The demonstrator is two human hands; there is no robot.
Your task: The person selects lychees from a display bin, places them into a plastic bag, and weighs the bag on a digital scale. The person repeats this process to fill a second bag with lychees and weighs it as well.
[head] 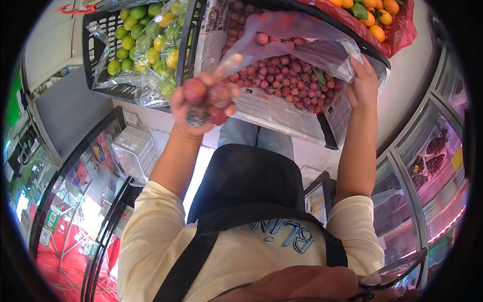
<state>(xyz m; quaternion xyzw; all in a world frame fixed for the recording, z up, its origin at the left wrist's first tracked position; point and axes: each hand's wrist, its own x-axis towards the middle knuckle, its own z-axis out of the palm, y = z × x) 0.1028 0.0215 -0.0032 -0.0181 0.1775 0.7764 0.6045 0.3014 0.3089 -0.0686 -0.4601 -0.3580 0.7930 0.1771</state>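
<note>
In my left hand (203,100), palm up, lie several reddish plums (219,95). One darker fruit (197,116) among them has a greyish, mottled patch. My right hand (363,81) grips the rim of a thin clear plastic bag (294,30), which spreads over the back of a newspaper-lined black crate (328,132). The far side of the bag reaches to the fingers of my left hand; whether they pinch it I cannot tell. Small red plums (281,75) fill much of the crate, with a few green leaves among them.
A black plastic crate (87,56) of green and yellow citrus fruit stands at the upper left. Orange citrus fruit (377,33) sits in red plastic at the upper right. Glass display cases (419,151) flank me. A white plastic basket (137,145) is at the lower left.
</note>
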